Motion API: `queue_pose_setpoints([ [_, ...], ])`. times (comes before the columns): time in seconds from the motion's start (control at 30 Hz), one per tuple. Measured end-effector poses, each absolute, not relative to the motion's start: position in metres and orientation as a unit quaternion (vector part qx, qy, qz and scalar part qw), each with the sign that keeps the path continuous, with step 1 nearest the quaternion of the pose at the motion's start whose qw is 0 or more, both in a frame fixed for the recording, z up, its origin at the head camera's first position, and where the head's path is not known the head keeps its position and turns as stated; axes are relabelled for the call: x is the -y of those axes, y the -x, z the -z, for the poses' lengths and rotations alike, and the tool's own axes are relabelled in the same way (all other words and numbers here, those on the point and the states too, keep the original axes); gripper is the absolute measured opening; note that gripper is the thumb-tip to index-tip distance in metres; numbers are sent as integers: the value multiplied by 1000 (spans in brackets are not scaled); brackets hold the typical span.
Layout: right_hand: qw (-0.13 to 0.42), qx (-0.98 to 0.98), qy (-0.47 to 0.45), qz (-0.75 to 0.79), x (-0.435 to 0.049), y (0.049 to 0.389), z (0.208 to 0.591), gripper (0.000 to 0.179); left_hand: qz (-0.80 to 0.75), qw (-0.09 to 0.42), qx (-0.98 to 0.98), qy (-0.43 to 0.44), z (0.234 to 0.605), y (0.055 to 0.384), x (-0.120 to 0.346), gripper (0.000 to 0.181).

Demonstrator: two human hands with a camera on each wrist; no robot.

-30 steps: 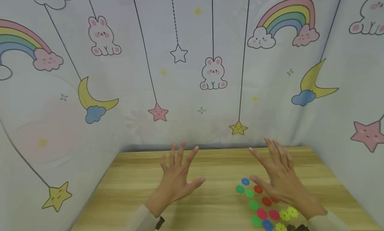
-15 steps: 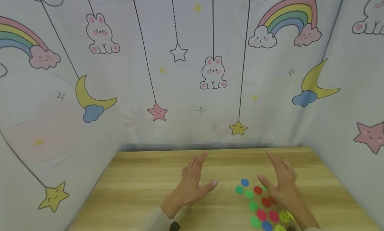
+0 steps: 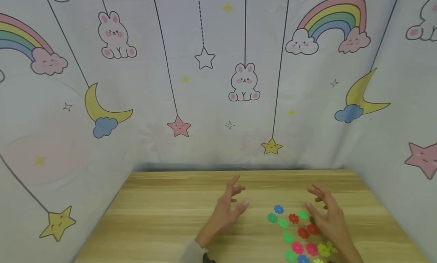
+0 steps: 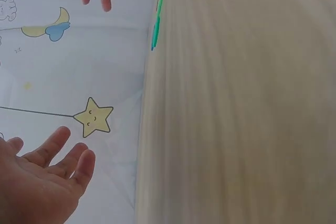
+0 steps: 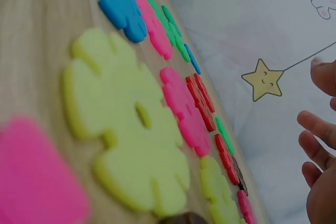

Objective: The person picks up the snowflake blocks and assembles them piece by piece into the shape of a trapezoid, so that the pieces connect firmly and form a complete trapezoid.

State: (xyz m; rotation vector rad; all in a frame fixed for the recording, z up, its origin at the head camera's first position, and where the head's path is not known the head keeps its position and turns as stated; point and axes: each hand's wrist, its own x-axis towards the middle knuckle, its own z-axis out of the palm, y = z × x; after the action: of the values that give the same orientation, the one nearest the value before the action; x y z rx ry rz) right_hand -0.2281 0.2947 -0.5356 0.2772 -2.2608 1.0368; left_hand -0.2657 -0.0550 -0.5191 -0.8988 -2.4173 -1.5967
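In the head view, my left hand (image 3: 227, 210) hovers over the middle of the table with fingers loosely bent, holding nothing. My right hand (image 3: 330, 221) is over the right side, its fingers relaxed and nothing in its grasp. Flat flower-shaped plastic discs lie under and beside the right hand: a blue disc (image 3: 278, 209), a red disc (image 3: 293, 218), a green disc (image 3: 302, 214), a pink disc (image 3: 297, 248) and a yellow disc (image 3: 323, 250) among several others. The right wrist view shows a yellow disc (image 5: 131, 129) large and close, partly overlapping none of the hand.
The wood-grain table (image 3: 164, 217) ends at a white cloth backdrop (image 3: 205, 149) printed with bunnies, stars, moons and rainbows. Cloth also rises along the left and right sides. A pink piece (image 5: 37, 177) shows blurred at the lower left of the right wrist view.
Both hands have come down and back from the far edge, their spread fingers relaxing into a loose bend. The left hand has also moved right. The discs keep their arrangement.
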Motion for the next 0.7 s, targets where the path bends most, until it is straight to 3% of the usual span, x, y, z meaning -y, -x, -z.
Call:
queue_pose_setpoints([
  [0.17, 253, 868, -101, -414, -298, 229, 546, 63, 550, 1, 788, 276, 526, 269, 46, 77],
  [0.47, 216, 869, -98, -433, -303, 233, 559, 56, 617, -78, 751, 224, 542, 269, 19, 74],
  [0.7, 175, 881, -71, -434, -310, 231, 562, 57, 614, -84, 756, 209, 554, 267, 2, 83],
])
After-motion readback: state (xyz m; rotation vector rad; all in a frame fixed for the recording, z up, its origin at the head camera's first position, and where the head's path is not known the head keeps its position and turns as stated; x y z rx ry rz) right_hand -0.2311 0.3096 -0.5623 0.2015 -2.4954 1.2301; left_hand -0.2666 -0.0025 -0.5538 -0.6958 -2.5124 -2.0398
